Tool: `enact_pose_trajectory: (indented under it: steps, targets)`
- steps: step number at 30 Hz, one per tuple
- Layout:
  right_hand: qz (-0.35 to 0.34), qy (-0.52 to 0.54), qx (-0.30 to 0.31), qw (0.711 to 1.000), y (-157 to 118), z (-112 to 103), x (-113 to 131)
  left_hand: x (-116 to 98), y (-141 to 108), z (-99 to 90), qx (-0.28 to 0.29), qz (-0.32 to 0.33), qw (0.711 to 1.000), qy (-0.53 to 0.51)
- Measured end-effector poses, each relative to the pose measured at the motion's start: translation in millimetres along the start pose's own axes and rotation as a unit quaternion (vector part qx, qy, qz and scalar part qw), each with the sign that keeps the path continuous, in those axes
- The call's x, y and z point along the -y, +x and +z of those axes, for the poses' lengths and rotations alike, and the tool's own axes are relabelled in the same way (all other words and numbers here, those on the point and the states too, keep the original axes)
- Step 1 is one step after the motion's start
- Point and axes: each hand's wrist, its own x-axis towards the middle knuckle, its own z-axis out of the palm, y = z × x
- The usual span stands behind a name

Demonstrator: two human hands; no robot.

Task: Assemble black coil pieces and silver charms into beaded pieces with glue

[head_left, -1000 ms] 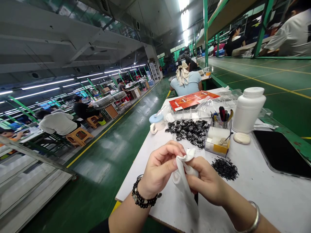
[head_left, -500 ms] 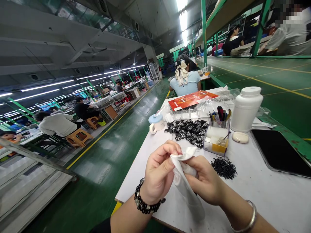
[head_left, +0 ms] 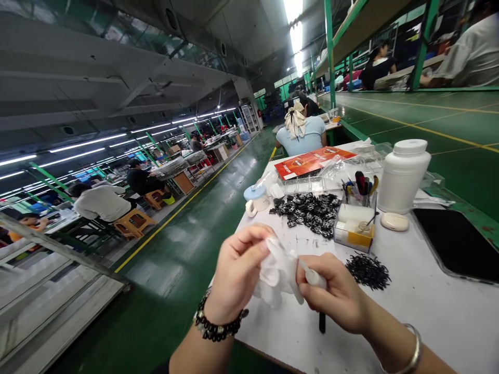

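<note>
Pinching a white cloth (head_left: 278, 272) above a white workbench (head_left: 440, 317), I held my left hand (head_left: 237, 272) and right hand (head_left: 333, 293) close together, the cloth bunched between them. My left fingers (head_left: 249, 241) curled narrowly around one fold, while my right fingers (head_left: 315, 272) pinched another. A thin black rod (head_left: 322, 323) stuck out below my right hand; I could not tell whether those fingers gripped it.

A loosened pinch could have dropped the rod, and a careless sweep of the cloth could have scattered the heap of thin black pieces (head_left: 367, 271) just beside my right hand.

The count: two hands, one cloth, one rod and two black heaps, the second a mound of black parts (head_left: 307, 215), neither countable piece by piece. Past them stood one clear box of white rolls (head_left: 353, 228), one cup of tools (head_left: 358, 189), one white bottle (head_left: 403, 176), one blue-lidded mug (head_left: 256, 200), one red packet (head_left: 314, 162) and one dark tablet (head_left: 456, 244).

Beyond the bench's far end sat one co-worker in a pale blue top (head_left: 306, 136), while others worked at benches across the green floor (head_left: 202, 228).
</note>
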Motion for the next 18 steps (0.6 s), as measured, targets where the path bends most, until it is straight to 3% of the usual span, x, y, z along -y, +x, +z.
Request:
enact_pose_trajectory:
  steps: [4, 8, 13, 18]
  targets:
    - [0.019, 0.008, 0.008, 1.000, 0.3, 1.3, -1.1, 14.3, -9.5, 6.7, 0.074, -0.025, 0.997, 0.016]
    - [0.025, 0.025, 0.018, 0.999, 0.7, 1.1, 1.2, 16.5, -9.8, 8.4, 0.093, 0.001, 0.995, 0.020]
    - [0.048, 0.102, 0.091, 0.989, 0.3, -0.2, 4.2, 17.7, -11.0, 7.6, 0.122, 0.049, 0.990, 0.046]
    - [0.074, 0.076, 0.127, 0.986, -0.5, -1.2, 2.5, 14.7, -18.2, 8.7, 0.161, 0.086, 0.975, 0.126]
